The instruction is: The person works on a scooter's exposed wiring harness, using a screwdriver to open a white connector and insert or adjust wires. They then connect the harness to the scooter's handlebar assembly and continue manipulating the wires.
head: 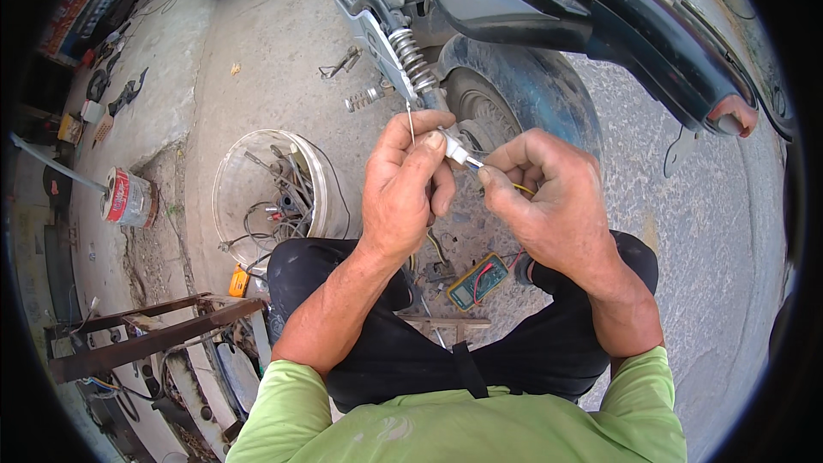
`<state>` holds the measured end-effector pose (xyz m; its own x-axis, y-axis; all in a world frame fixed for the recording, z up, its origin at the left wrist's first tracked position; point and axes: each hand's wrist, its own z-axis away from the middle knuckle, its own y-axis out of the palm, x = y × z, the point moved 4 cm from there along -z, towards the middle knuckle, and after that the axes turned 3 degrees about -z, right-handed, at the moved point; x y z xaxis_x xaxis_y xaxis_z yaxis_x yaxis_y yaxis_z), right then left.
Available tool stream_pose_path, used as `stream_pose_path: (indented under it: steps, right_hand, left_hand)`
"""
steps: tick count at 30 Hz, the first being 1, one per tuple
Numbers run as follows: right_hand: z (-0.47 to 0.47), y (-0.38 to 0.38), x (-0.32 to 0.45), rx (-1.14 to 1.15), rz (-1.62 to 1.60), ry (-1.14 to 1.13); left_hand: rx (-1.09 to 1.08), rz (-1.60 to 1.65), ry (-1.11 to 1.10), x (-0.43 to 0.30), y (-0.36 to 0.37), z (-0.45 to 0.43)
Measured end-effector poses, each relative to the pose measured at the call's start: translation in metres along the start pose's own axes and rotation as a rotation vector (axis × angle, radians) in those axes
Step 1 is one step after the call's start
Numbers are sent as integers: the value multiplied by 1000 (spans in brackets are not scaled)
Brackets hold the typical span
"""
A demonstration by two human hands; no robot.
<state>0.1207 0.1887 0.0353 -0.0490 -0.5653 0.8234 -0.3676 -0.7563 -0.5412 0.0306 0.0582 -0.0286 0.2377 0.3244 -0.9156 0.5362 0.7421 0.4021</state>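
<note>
My left hand (408,186) grips a white plastic wire connector (455,149) between thumb and fingers, near the lower end of a coil-spring shock absorber. A thin metal pick or wire (411,123) stands up between its fingers. From the right, my right hand (550,199) pinches the wires (474,163) that enter the connector, and a yellow wire (524,189) runs under its fingers. On the ground between my feet lies a green digital multimeter (478,281) in a yellow case, with a red test lead (481,276) across it.
An electric scooter's rear wheel (479,103) and dark body (514,0) stand ahead. A white bucket (222,173) of tools and cables is at left, near a rusty metal frame (154,337). A loose shock absorber (363,99) lies on the concrete; a paint can (128,198) stands farther left.
</note>
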Motion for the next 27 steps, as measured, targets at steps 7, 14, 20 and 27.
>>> stream_pose_path:
  steps: [7,14,20,27]
  right_hand:
    - [0,5,-5,-61,-8,-88]
    - [0,8,-6,-81,-22,-110]
    - [1,8,-7,-95,25,-128]
    - [1,7,-7,-78,6,-59]
  left_hand:
    - [29,-102,58,0,2,1]
    - [20,-159,105,0,2,1]
    - [-19,-223,128,-3,4,3]
    - [5,-214,126,-3,3,3]
